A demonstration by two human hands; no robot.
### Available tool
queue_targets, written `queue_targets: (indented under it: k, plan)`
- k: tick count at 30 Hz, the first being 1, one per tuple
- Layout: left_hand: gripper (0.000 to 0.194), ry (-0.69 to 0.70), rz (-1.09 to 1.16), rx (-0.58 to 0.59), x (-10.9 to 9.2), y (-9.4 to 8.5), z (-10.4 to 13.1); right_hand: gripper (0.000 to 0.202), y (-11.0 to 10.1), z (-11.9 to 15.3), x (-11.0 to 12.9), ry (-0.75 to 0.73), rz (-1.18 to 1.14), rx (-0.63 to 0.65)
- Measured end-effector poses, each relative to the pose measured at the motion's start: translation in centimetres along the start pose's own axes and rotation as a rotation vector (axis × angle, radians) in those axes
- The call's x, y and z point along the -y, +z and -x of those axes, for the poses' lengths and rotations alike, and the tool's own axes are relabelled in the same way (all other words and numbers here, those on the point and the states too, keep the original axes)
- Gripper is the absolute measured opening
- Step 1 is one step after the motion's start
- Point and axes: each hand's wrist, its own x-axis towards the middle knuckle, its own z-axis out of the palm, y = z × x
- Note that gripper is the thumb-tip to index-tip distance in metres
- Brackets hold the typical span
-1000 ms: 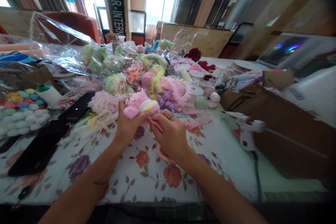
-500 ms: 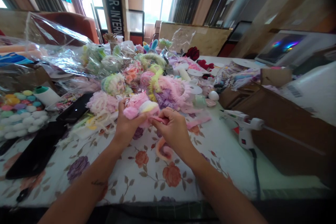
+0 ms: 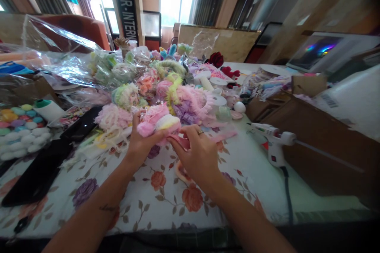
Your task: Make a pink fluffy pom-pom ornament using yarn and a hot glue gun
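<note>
My left hand point(image 3: 139, 142) is closed around the left side of a fluffy pink craft piece point(image 3: 157, 116) with a pale yellow-and-white band and a pink pom-pom point(image 3: 145, 129). At its right edge, my right hand point(image 3: 197, 152) pinches a pink ribbon-like strip point(image 3: 184, 142) between thumb and fingers. The strip's far end is hidden by the hand. On the cloth behind my right wrist lies a curled peach fuzzy strip point(image 3: 181, 172), partly covered. Another pink fuzzy strip point(image 3: 224, 136) stretches out to the right of my knuckles.
Yarn balls point(image 3: 126, 95) and trims heap up behind my hands. To the right, a glue gun point(image 3: 277, 138) with its cord lies by a cardboard box point(image 3: 329, 150). White pom-poms point(image 3: 26, 138) and a black phone point(image 3: 37, 174) are at left, on the flowered tablecloth point(image 3: 133, 193).
My right hand has turned slightly and shifted a little, its fingers lifting higher over the pink strip. My left hand keeps its hold on the fluffy piece. The view has shifted slightly.
</note>
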Motion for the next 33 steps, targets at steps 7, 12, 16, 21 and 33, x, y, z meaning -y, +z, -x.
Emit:
queue_targets:
  k: [7, 12, 16, 21, 33]
  plan:
    - [0.084, 0.067, -0.044, 0.030, -0.3, 0.0, 0.1, 0.020, -0.9, 0.4, 0.4, -0.031, -0.126, -0.006]
    - [0.087, 0.061, -0.007, 0.046, -0.2, 0.0, 0.2, 0.020, -1.1, 0.2, 0.3, 0.075, -0.200, 0.047]
    - [0.089, 0.047, 0.009, 0.071, -0.4, 0.1, 0.3, 0.018, -1.4, -0.3, 0.1, 0.162, -0.236, 0.111]
    - [0.087, 0.006, 0.021, 0.055, -0.6, 0.3, 0.3, 0.026, -1.6, -1.3, -0.3, 0.378, -0.369, 0.245]
    - [0.090, -0.161, 0.246, 0.187, -1.6, 1.2, 0.6, 0.033, -2.1, -1.2, 0.8, 0.158, -0.101, 0.067]
